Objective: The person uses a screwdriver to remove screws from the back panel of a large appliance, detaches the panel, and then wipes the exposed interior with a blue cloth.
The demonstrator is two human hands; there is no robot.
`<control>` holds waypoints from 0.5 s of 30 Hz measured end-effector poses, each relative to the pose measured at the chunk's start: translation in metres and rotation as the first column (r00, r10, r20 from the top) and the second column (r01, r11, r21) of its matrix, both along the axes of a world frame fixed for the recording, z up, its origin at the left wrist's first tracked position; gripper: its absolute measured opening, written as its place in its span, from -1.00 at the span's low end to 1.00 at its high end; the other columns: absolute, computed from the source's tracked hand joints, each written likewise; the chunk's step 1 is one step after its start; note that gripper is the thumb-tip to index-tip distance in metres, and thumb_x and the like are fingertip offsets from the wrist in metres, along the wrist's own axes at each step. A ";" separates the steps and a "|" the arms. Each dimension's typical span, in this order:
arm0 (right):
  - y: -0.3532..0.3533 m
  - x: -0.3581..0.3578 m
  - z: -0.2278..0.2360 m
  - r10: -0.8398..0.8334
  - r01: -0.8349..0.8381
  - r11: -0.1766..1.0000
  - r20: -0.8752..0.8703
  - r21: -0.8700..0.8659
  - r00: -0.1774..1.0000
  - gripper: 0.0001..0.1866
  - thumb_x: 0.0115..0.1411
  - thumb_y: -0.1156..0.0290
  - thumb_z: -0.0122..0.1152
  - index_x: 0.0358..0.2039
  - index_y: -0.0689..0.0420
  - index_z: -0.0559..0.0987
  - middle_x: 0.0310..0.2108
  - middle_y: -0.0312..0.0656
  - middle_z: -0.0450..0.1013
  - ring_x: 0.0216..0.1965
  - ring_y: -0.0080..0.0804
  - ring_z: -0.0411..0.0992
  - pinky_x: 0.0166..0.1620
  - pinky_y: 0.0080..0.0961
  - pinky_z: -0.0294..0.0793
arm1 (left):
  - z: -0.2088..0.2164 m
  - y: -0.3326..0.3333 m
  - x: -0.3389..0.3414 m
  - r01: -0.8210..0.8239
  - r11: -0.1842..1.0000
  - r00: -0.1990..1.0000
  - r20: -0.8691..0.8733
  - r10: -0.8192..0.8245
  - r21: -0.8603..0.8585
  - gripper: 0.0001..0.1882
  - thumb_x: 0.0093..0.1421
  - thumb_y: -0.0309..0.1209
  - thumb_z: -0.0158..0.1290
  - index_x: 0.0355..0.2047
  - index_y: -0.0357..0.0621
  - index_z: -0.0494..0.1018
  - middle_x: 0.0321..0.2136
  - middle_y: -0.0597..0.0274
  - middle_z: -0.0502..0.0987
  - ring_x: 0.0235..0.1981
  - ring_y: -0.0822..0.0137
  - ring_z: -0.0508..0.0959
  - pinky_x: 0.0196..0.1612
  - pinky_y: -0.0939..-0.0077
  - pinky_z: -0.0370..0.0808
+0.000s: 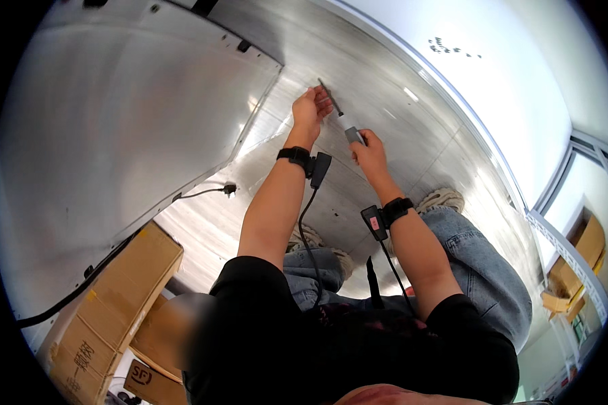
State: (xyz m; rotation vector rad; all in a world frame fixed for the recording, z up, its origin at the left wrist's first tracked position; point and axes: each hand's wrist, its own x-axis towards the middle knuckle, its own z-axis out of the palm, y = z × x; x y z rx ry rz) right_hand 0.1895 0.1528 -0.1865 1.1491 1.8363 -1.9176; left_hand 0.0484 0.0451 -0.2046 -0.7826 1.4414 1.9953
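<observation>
My left hand (311, 111) has its fingers curled at a thin dark rod (329, 96), which lies along the fingertips and seems pinched there. The rod's lower end is slightly wider, like a small head. Close to that end is the pale tip of a grey-handled tool (353, 135); its exact kind is too small to make out. My right hand (369, 152) is closed round the grey handle, thumb along its side. Whether tip and rod touch, I cannot tell. Both hands are above the floor, with a dark strapped device on each wrist.
A large metal panel or cabinet (135, 101) fills the left side. A plug on a short cable (228, 190) lies beside its edge. Cardboard boxes (115, 297) stand at lower left. A white wall (493, 81) runs along the right, with a white rack (567, 243) at far right.
</observation>
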 end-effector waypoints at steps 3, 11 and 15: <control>-0.023 0.000 -0.011 0.165 -0.165 0.986 0.025 0.034 0.986 -0.63 -0.04 0.43 0.18 -0.17 0.25 0.50 -0.46 -0.20 0.44 -0.55 -0.44 0.38 -0.43 -0.48 0.35 | -0.015 -0.047 0.011 -0.045 0.996 0.997 0.071 0.039 0.078 -0.67 0.40 -0.28 -0.30 -0.10 -0.16 0.42 -0.28 0.26 0.55 -0.31 0.35 0.51 -0.23 0.45 0.45; -0.058 -0.016 0.008 0.182 -0.152 0.960 0.109 -0.235 0.977 -0.57 0.21 0.19 0.14 -0.01 0.21 0.41 -0.43 -0.23 0.42 -0.61 -0.54 0.34 -0.57 -0.54 0.33 | -0.028 -0.100 -0.007 -0.100 0.993 0.995 0.022 0.102 -0.064 -0.80 0.34 -0.37 -0.15 -0.13 -0.11 0.44 -0.31 0.22 0.58 -0.39 0.35 0.57 -0.35 0.49 0.52; -0.065 -0.024 -0.002 0.120 -0.082 0.958 0.125 -0.275 0.985 -0.51 0.24 0.15 0.12 0.05 0.20 0.33 -0.44 -0.22 0.40 -0.63 -0.55 0.30 -0.58 -0.53 0.32 | -0.034 -0.110 -0.018 -0.107 0.988 0.994 0.014 0.110 -0.109 -0.84 0.32 -0.36 -0.07 -0.17 -0.08 0.45 -0.33 0.22 0.59 -0.45 0.35 0.58 -0.39 0.51 0.55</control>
